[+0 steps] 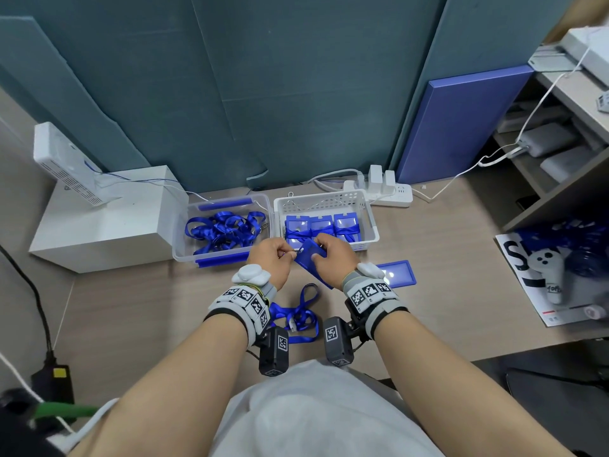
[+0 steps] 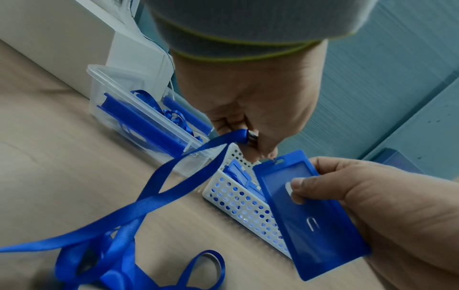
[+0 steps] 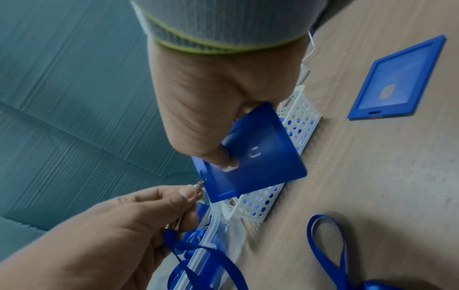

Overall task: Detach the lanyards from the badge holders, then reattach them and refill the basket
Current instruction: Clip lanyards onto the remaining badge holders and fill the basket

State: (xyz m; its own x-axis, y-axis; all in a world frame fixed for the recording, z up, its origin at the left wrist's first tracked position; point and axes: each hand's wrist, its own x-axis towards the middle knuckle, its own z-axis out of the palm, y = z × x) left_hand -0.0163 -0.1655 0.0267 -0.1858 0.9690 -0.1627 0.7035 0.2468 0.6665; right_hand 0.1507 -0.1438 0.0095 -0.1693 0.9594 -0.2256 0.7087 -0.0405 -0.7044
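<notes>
My right hand [image 1: 321, 252] grips a blue badge holder [image 1: 308, 260] just in front of the white basket [image 1: 370, 222], thumb pressed on its face [image 2: 298, 188]. My left hand [image 1: 286, 253] pinches the metal clip [image 2: 253, 137] of a blue lanyard [image 2: 159, 188]. The clip's tip [image 3: 198, 184] sits at the slot on the holder's [image 3: 261, 162] top edge; whether it is hooked through I cannot tell. The ribbon trails down to a heap on the table [image 1: 296, 315]. Three badge holders wrapped in lanyards [image 1: 321, 227] stand in the basket.
A clear plastic box [image 1: 179, 245] with several loose lanyards sits left of the basket. Another badge holder [image 1: 398, 275] lies flat on the table by my right wrist. A white box [image 1: 99, 232] is far left, a power strip [image 1: 392, 192] behind the basket.
</notes>
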